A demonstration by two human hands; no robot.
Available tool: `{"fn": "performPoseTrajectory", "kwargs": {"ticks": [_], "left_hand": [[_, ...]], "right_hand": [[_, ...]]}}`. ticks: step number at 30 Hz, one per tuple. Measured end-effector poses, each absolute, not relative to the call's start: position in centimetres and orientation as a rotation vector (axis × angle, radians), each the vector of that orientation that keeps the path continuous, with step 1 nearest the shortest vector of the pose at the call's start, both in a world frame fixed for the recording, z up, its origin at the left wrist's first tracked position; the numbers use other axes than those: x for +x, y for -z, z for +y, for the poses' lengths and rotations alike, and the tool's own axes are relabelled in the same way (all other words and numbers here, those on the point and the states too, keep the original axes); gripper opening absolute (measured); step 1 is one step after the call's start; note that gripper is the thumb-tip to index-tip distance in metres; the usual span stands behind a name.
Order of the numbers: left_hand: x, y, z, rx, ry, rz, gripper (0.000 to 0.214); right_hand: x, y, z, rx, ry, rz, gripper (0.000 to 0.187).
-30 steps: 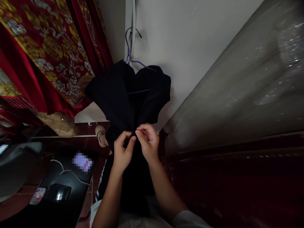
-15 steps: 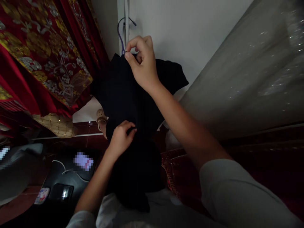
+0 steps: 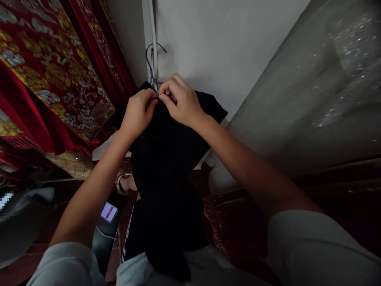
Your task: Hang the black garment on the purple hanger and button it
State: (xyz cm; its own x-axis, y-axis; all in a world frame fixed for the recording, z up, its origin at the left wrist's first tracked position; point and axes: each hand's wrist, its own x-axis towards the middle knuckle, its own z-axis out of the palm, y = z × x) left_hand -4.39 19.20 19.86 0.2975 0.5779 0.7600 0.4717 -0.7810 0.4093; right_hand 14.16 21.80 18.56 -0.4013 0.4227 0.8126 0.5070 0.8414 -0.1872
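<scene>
Shirt (image 3: 169,151), black, centre of frame, on purple hanger (image 3: 151,74) near upper centre. Left hand (image 3: 138,112) and right hand (image 3: 183,102) both pinch its top edge, fingertips almost meeting. Probably light, soft, limp, not fragile, little slip; best taken by neckline edge.

Readable text: none anywhere in view.
Smartphone (image 3: 109,212): its lit, pale screen carries a red block with small light marks that look like writing, too tiny to read as words or numbers.
Bright screen at the left edge (image 3: 5,201): coarsely pixelated, so whatever it displays cannot be made out.
Black legwear (image 3: 135,228): white stripes run down the side; whether the small pale marks at their lower end are lettering cannot be told.
</scene>
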Motion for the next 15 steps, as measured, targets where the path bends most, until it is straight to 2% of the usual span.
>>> {"fn": "performPoseTrajectory", "kwargs": {"ticks": [5, 10, 12, 15], "left_hand": [[-4.5, -20.0, 20.1, 2.273, -1.693, 1.047, 0.028], [-11.1, -21.8, 26.8, 2.008, -2.054, 1.274, 0.034], [-15.1, -20.9, 28.8, 1.928, -2.035, 1.443, 0.034], [-19.6, -16.9, 28.8, 2.019, -1.755, 1.624, 0.03]], "right_hand": [[13.8, -16.8, 22.2, -0.71, 0.194, -1.975, 0.036], [13.0, -12.9, 21.7, -0.78, 0.217, -2.055, 0.024], [13.3, -11.6, 21.2, -0.777, 0.223, -2.086, 0.02], [14.0, -10.4, 20.5, -0.749, 0.215, -2.105, 0.017]]}}
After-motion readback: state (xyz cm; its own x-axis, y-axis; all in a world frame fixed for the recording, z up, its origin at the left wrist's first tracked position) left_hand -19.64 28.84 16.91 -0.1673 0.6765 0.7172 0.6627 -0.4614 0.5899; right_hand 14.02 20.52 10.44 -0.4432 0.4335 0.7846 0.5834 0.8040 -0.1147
